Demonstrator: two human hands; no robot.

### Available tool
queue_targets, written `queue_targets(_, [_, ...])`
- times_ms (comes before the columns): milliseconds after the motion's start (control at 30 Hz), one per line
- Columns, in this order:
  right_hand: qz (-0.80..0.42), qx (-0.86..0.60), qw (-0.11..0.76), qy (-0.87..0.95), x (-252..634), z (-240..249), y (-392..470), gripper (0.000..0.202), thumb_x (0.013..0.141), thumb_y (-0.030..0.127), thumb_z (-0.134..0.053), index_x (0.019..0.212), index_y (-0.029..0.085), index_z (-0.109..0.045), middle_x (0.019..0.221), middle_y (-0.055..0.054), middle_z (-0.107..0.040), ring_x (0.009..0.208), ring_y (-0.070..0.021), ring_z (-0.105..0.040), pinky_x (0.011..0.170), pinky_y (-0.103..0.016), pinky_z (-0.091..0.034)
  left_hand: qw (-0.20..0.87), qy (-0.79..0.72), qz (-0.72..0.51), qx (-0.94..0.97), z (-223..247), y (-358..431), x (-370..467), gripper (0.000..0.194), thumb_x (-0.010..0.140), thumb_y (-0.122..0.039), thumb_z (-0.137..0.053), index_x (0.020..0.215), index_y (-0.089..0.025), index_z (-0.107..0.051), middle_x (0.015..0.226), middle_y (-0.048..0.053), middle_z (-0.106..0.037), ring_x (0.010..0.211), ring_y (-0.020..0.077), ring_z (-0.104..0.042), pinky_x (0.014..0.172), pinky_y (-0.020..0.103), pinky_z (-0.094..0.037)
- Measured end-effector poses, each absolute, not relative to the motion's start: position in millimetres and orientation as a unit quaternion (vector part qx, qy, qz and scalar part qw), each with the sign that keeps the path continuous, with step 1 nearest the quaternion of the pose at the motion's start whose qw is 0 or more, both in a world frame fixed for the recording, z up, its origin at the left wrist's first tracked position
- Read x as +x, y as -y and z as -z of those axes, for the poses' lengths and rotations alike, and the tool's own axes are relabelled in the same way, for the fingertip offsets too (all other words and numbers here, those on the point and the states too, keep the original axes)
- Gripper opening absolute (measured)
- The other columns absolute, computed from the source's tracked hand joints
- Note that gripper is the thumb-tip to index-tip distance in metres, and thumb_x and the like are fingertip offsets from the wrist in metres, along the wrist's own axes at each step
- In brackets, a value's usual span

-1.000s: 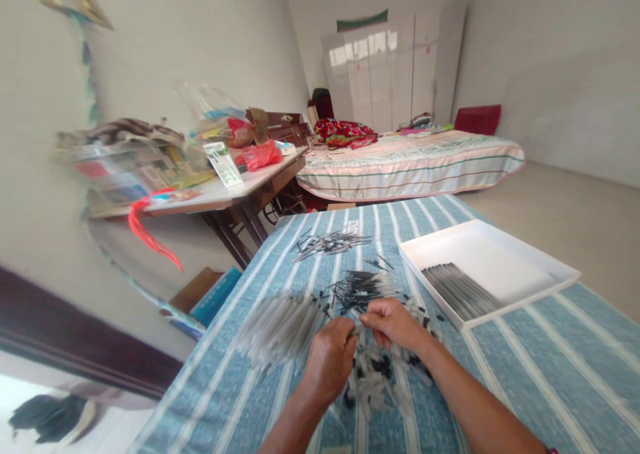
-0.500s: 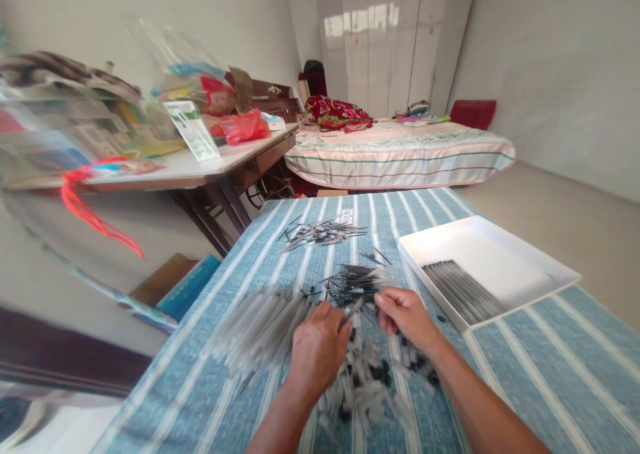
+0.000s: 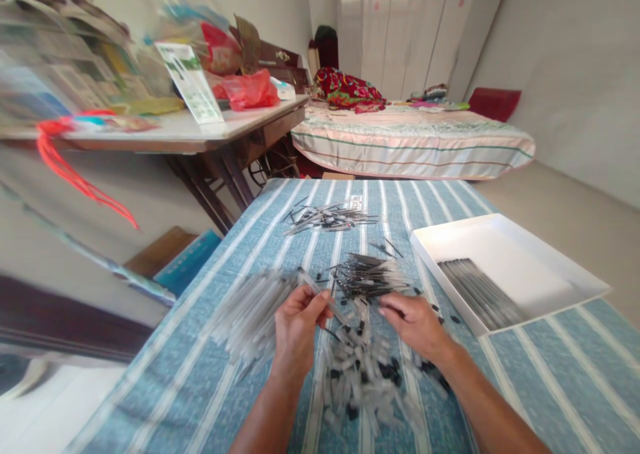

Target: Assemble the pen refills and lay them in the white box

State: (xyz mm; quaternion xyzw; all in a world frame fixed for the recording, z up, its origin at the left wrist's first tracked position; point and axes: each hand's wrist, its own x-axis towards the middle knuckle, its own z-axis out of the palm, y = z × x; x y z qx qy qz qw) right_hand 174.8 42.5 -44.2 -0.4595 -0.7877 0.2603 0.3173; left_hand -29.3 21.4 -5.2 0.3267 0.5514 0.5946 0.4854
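Observation:
My left hand [image 3: 299, 317] pinches a translucent pen barrel [image 3: 311, 282] between thumb and fingers, slanting over the table. Left of it lies a wide pile of clear pen barrels [image 3: 250, 311]. My right hand [image 3: 413, 321] is closed at the near edge of a heap of thin dark pen refills [image 3: 367, 274]; what its fingertips grip, if anything, is hidden. Below and between both hands, clear pen caps [image 3: 357, 361] lie scattered with small black plugs [image 3: 390, 371].
A white box tray [image 3: 545, 261] at the right holds a row of assembled-looking dark pens [image 3: 477, 291]. Farther back lies another refill pile [image 3: 333, 217]. The striped cloth [image 3: 200, 367] covers the table. A desk [image 3: 235, 127] with bags stands left; a bed [image 3: 410, 141] lies behind.
My left hand has turned and drawn slightly left, raising the pen barrel into clearer view. My right hand has shifted a little to the right. The camera view has tilted downward.

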Motion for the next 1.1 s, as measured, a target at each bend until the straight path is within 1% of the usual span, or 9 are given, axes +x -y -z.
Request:
queue_targets(133, [-0.227,-0.471,0.290,0.802,176,49,-44,0.019,0.084,0.026,-0.046,0.079,0.021,-0.064,0.069,-0.002,-0.065,0.063,-0.0148,-0.059,0.061,-0.024,-0.039,0.506,-0.534,-0.599,0.316,8,-21,-31,0.017,0.061,-0.027,-0.069,0.064,-0.014,-0.058,0.048,-0.003,-0.057,0.042,0.0076,-0.047,0.042,0.019,-0.033])
queue_targets(267, [-0.180,-0.476,0.259,0.821,174,55,-44,0.021,0.084,0.026,-0.045,0.077,0.022,-0.064,0.066,-0.002,-0.064,0.061,-0.0149,-0.059,0.059,-0.023,-0.036,0.518,-0.523,-0.598,0.316,11,-20,-30,0.013,0.062,-0.023,-0.067,0.065,-0.014,-0.059,0.049,-0.004,-0.057,0.042,0.0071,-0.048,0.042,0.018,-0.034])
queue_targets(400, [-0.145,-0.477,0.234,0.835,172,60,-42,0.023,0.085,0.026,-0.043,0.077,0.021,-0.063,0.066,-0.002,-0.064,0.061,-0.0146,-0.058,0.058,-0.023,-0.034,0.517,-0.529,-0.605,0.296,11,-20,-29,0.015,0.059,-0.022,-0.068,0.069,-0.014,-0.060,0.049,-0.004,-0.057,0.041,0.0070,-0.047,0.040,0.018,-0.034])
queue_targets(500, [-0.143,-0.472,0.235,0.838,171,61,-41,0.023,0.085,0.026,-0.043,0.076,0.022,-0.063,0.066,-0.001,-0.065,0.061,-0.0138,-0.057,0.058,-0.023,-0.033,0.510,-0.537,-0.612,0.277,11,-21,-30,0.020,0.055,-0.022,-0.070,0.072,-0.013,-0.063,0.049,-0.004,-0.057,0.041,0.0077,-0.049,0.040,0.019,-0.035])
queue_targets(633, [-0.135,-0.471,0.232,0.840,170,63,-40,0.023,0.086,0.026,-0.043,0.077,0.022,-0.063,0.066,-0.001,-0.064,0.061,-0.0134,-0.057,0.058,-0.022,-0.033,0.509,-0.533,-0.618,0.274,12,-22,-34,0.023,0.055,-0.025,-0.072,0.072,-0.013,-0.063,0.050,-0.003,-0.058,0.043,0.0090,-0.051,0.042,0.020,-0.036])
queue_targets(833, [-0.118,-0.472,0.224,0.844,164,61,-38,0.025,0.087,0.027,-0.041,0.077,0.020,-0.063,0.066,-0.002,-0.064,0.060,-0.0132,-0.058,0.059,-0.022,-0.034,0.510,-0.518,-0.634,0.264,13,-22,-38,0.023,0.055,-0.025,-0.073,0.071,-0.013,-0.063,0.053,-0.002,-0.060,0.046,0.0103,-0.054,0.044,0.021,-0.038])
queue_targets(1100, [-0.135,-0.467,0.244,0.839,153,60,-32,0.024,0.087,0.026,-0.041,0.077,0.020,-0.063,0.067,-0.002,-0.064,0.063,-0.0131,-0.060,0.060,-0.021,-0.035,0.508,-0.509,-0.645,0.258,13,-22,-40,0.021,0.055,-0.022,-0.073,0.071,-0.013,-0.062,0.053,-0.002,-0.061,0.046,0.0105,-0.055,0.045,0.021,-0.038])
